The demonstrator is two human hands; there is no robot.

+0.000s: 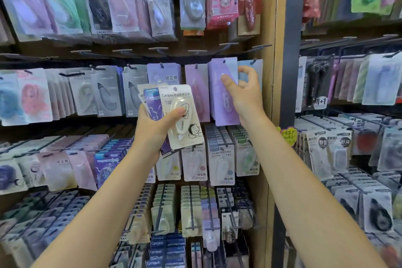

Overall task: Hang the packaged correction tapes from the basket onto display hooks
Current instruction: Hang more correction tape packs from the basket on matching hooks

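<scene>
Holding a fanned bundle of packaged correction tapes (pixel 174 115), the left hand (pixel 156 124) curls its fingers behind the cards and presses its thumb on the front one — a cream card with a white tape. The right hand (pixel 241 89) pinches a lilac package (pixel 224 93) between thumb and fingers, its other fingers loosely curled. This package hangs from a display hook (pixel 224 61) near the right edge of the wooden display panel (pixel 268 28) — just beside the pale blue package (pixel 258 67).
</scene>
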